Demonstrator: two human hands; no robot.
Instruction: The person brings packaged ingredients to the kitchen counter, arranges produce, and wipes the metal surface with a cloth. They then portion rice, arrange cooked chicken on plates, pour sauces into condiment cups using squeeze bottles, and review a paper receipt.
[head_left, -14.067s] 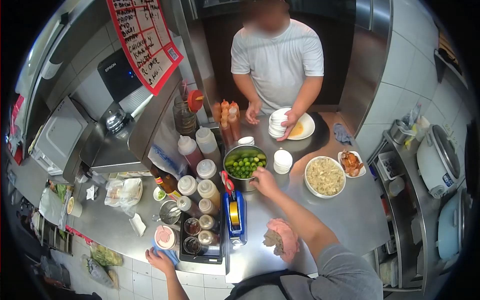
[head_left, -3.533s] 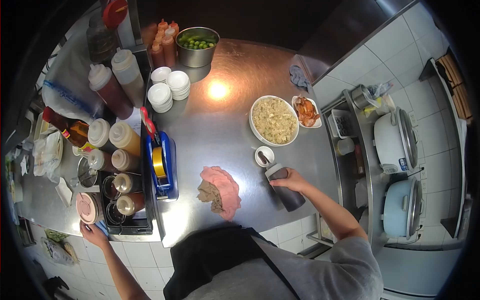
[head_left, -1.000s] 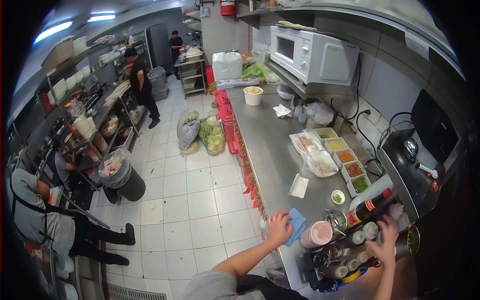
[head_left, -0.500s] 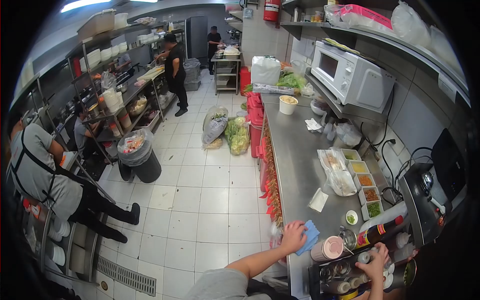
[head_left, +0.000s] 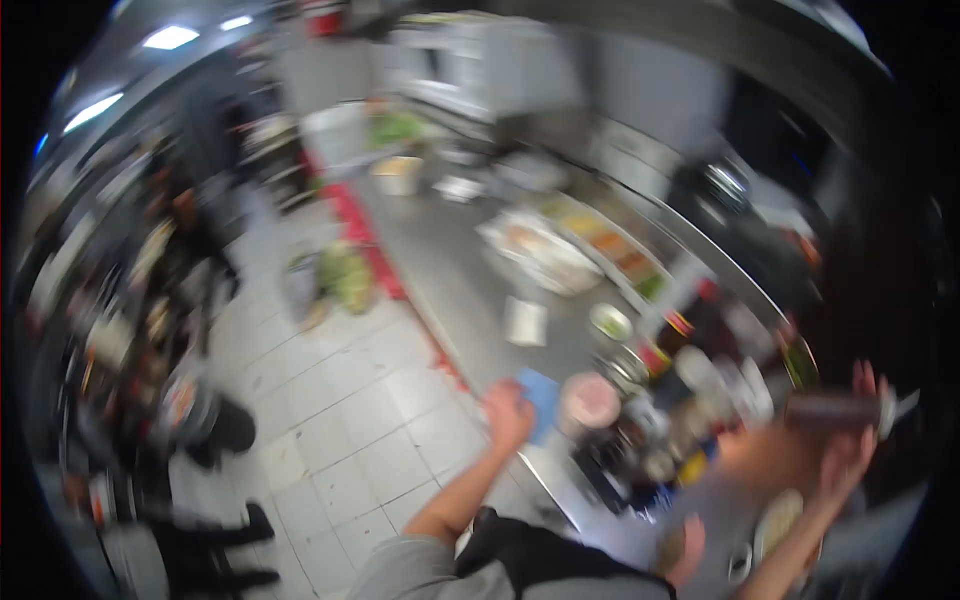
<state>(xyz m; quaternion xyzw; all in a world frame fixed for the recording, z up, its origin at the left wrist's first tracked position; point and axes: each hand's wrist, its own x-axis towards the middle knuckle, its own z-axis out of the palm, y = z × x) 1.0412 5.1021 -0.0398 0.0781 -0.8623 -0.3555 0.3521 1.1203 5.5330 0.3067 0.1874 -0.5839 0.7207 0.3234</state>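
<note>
My left hand point(head_left: 510, 415) rests at the counter's front edge, its fingers curled on a folded blue cloth point(head_left: 542, 402). Beside the cloth stands a container with a pink lid point(head_left: 590, 400). Far to the right, my right hand point(head_left: 848, 458) is raised with its fingers around a squeeze bottle point(head_left: 832, 411) of dark brown liquid. The bottle lies sideways, its pale nozzle end pointing right; blur hides the grip's details. Between my hands, several bottles and jars crowd together, among them a dark bottle with a red cap point(head_left: 690, 318).
A white napkin point(head_left: 526, 322), a small bowl of chopped greens point(head_left: 611, 322) and a plastic-wrapped package point(head_left: 540, 250) lie on the steel counter point(head_left: 440, 270). A row of topping containers point(head_left: 608, 246) runs along the back. Bagged vegetables point(head_left: 346, 277) and a bin point(head_left: 225, 420) stand on the tiled floor.
The view has swung right and blurred. My right hand has moved right from the bottle cluster and now has the brown squeeze bottle. My left hand stays on the blue cloth.
</note>
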